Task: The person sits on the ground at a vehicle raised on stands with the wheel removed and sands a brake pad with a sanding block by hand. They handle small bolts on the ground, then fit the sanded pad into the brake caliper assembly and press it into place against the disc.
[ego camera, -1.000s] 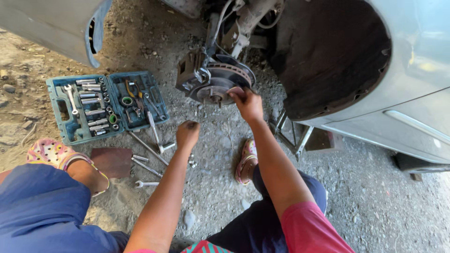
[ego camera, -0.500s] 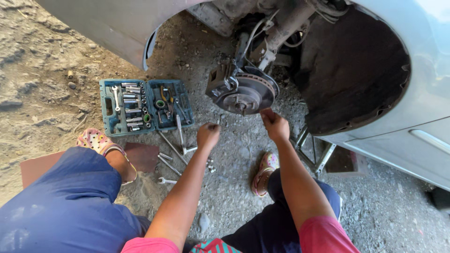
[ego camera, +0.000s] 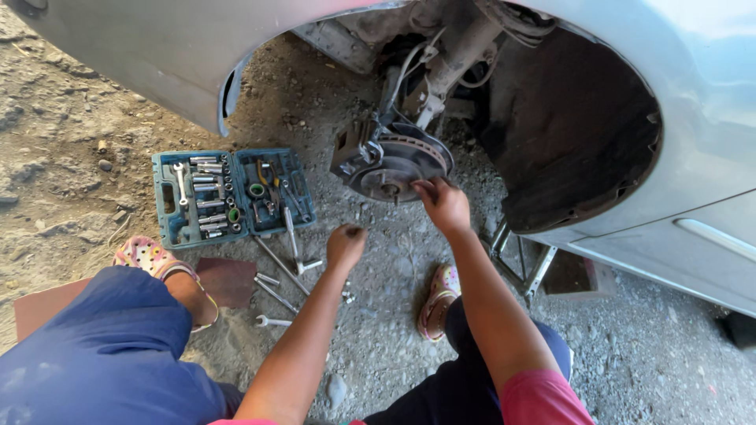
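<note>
A bare brake disc (ego camera: 394, 167) with its hub and caliper hangs in the open wheel arch of a pale blue car (ego camera: 685, 94). My right hand (ego camera: 443, 203) rests against the disc's lower right edge, fingers curled on it. My left hand (ego camera: 345, 244) hovers in a loose fist above the gravel, just below and left of the disc; I cannot see anything in it. Loose wrenches and a ratchet (ego camera: 290, 264) lie on the ground to the left of that hand.
An open blue socket-set case (ego camera: 165, 206) sits on the gravel at left. A metal jack stand (ego camera: 524, 260) props the car at right. My feet in patterned clogs (ego camera: 437, 299) rest on the ground; a piece of brown cardboard (ego camera: 228, 279) lies under my left leg.
The view has shifted so the disc and tool case sit further right and lower. My left hand has lifted slightly towards the disc; my right hand stays on the disc's edge.
</note>
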